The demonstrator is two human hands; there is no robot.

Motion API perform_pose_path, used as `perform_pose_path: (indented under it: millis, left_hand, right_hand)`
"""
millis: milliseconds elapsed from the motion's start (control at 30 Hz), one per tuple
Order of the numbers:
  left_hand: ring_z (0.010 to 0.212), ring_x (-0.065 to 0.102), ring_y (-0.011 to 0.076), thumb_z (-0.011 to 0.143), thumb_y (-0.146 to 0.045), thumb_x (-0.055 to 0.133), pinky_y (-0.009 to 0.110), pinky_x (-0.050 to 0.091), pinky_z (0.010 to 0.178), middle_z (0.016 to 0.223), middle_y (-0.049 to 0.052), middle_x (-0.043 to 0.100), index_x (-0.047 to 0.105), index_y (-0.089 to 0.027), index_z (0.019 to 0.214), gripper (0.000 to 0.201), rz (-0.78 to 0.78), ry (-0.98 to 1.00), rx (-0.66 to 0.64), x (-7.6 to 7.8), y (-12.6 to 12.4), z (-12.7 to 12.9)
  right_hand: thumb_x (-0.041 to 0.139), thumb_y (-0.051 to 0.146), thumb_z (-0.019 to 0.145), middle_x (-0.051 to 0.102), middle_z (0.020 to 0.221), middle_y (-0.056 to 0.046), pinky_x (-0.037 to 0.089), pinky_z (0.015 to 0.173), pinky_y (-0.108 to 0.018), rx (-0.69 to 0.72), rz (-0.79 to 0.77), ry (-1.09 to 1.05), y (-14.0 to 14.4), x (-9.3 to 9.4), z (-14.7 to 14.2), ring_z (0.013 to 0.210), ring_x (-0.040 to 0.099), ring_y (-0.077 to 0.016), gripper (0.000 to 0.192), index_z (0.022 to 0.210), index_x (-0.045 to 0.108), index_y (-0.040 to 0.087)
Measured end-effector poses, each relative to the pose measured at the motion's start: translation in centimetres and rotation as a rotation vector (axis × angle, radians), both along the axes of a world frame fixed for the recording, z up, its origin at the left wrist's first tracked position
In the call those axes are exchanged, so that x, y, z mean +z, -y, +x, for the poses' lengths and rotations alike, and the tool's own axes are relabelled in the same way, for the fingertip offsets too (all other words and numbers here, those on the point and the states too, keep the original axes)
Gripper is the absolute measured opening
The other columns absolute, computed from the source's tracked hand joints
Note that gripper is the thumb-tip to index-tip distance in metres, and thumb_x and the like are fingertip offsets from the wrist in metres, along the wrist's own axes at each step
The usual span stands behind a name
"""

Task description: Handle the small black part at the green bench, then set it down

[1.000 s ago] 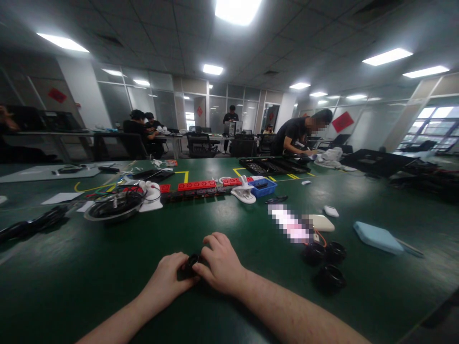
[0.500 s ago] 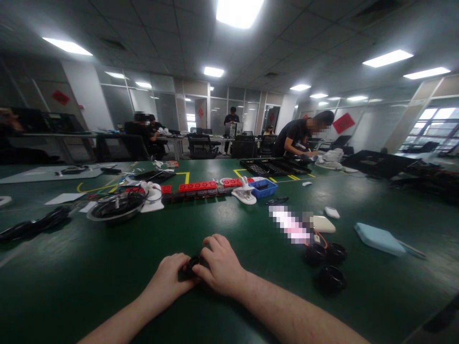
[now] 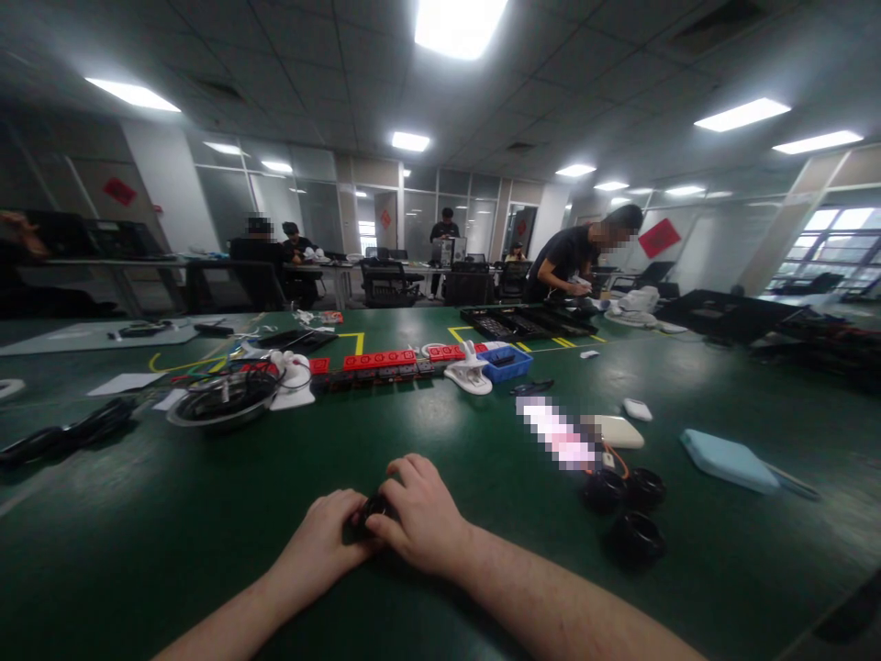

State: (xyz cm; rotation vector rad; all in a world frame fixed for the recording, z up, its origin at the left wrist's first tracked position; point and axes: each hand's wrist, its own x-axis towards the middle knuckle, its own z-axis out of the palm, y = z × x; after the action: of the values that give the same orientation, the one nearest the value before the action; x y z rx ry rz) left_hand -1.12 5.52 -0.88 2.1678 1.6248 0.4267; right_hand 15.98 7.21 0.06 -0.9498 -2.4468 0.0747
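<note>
a small black part lies between the two hands, just above or on the green surface; the contact cannot be told. most of the part is covered by fingers, so its full shape is hard to make out. the left hand grips it with thumb and fingers drawn in narrowly; the right hand closes over it from the other side, its fingertips partly hidden. both forearms are cut off by the lower edge. a pixelated patch conceals an item and covers the left end of a cream-coloured case.

to the right of the right hand stand black cup-shaped pieces, near an orange cable; farther right lies a light blue case. beyond the hands, a white clip stand overlaps the left side of a blue tray, whose dark contents are indistinct. red strips extend to its left, toward a metal-rimmed dish. a co-worker leans over the far edge behind black trays.

counted: two hands, one gripped part, three cup-shaped pieces, one blue tray, one clip stand.
</note>
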Motion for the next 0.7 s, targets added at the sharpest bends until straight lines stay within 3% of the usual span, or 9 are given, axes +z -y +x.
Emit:
perform_pose_path:
  millis: [700]
  left_hand:
    - [0.076, 0.051, 0.0181, 0.068, -0.033, 0.051, 0.028, 0.037, 0.068, 0.078, 0.001, 0.055, 0.055, -0.019, 0.073, 0.015, -0.054, -0.046, 0.019, 1.03, 0.39, 0.45]
  right_hand:
    - [0.056, 0.050, 0.074, 0.050, 0.093, -0.006, 0.036, 0.079, -0.033, 0.021, -0.085, -0.007, 0.00, 0.01, -0.25, 0.089, 0.041, -0.0200, 0.037, 0.085, 0.056, 0.016]
